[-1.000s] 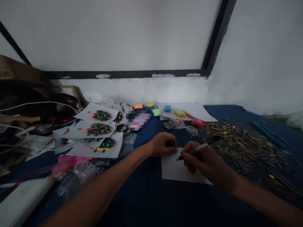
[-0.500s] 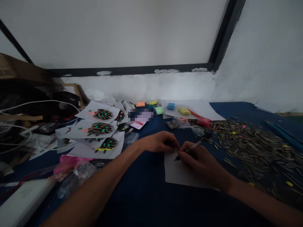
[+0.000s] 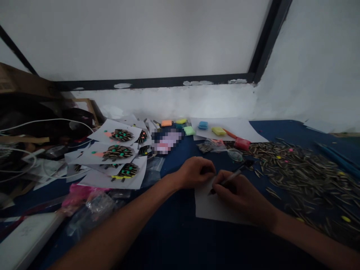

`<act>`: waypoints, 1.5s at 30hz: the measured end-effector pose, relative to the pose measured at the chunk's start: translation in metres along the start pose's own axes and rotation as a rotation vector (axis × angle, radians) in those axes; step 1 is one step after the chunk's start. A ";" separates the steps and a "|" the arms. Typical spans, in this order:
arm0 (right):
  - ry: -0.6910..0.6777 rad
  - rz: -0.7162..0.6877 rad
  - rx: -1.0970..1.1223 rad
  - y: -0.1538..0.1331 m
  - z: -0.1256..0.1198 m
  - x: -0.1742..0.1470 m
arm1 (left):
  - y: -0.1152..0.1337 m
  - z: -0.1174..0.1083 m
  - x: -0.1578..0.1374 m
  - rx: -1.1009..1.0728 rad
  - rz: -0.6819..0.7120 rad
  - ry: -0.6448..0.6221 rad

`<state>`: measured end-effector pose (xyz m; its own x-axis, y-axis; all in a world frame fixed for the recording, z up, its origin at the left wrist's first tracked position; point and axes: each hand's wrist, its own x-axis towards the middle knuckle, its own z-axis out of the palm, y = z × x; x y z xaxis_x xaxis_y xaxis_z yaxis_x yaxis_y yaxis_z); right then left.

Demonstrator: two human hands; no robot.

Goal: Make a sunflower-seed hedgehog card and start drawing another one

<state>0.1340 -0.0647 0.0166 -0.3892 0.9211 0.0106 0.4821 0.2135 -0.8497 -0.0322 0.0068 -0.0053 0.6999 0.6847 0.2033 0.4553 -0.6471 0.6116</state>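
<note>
One clear, dark-ended pen [image 3: 238, 173] pinched in my right hand [image 3: 239, 191], tip at white paper [image 3: 209, 210]; my left hand [image 3: 195, 172] half-curled at the paper's far edge, can't tell its grip. Clear bag [image 3: 235, 155] beyond, contents unclear.

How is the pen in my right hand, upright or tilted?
Tilted: the pen slants through the right hand, tip down by the white paper, dark end pointing toward the seed pile.
</note>
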 end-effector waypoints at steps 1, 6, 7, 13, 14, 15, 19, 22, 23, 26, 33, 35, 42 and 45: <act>0.000 -0.003 -0.005 0.000 0.000 0.000 | 0.000 0.001 0.000 0.077 0.016 0.026; -0.005 -0.045 -0.001 0.003 0.000 0.000 | 0.002 0.004 -0.004 0.439 0.049 0.190; -0.010 -0.052 0.002 0.003 0.000 0.000 | 0.002 0.005 -0.005 0.460 0.037 0.182; 0.028 -0.015 0.021 0.000 0.000 0.000 | -0.003 0.011 -0.003 0.531 0.043 0.092; 0.037 0.003 0.034 -0.001 0.000 -0.001 | -0.003 0.012 -0.003 0.538 0.041 0.078; 0.043 0.022 0.050 -0.002 0.000 -0.002 | -0.002 0.012 -0.003 0.543 0.035 0.065; 0.037 0.054 0.112 -0.007 0.000 -0.004 | 0.002 0.015 -0.003 0.558 0.020 0.031; 0.026 0.064 0.134 -0.010 0.001 -0.005 | 0.003 0.018 -0.003 0.553 0.045 0.031; 0.027 0.075 0.137 -0.011 0.001 -0.005 | 0.003 0.019 -0.003 0.547 0.045 0.030; 0.029 0.098 0.130 -0.011 0.000 -0.005 | 0.002 0.019 -0.002 0.521 0.012 0.008; 0.023 0.081 0.100 -0.003 0.000 -0.006 | 0.002 0.015 -0.003 0.486 -0.025 -0.004; 0.026 0.068 0.079 -0.001 0.000 -0.006 | 0.003 0.015 -0.003 0.499 -0.014 0.005; 0.024 0.094 0.110 -0.003 0.001 -0.015 | 0.003 0.013 -0.003 0.505 -0.006 -0.013; -0.012 0.094 0.121 -0.006 0.002 -0.017 | 0.003 0.012 -0.002 0.496 -0.011 -0.037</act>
<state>0.1360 -0.0824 0.0202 -0.3566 0.9310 -0.0774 0.4189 0.0853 -0.9040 -0.0256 -0.0006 -0.0126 0.7088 0.6856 0.1660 0.6633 -0.7279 0.1739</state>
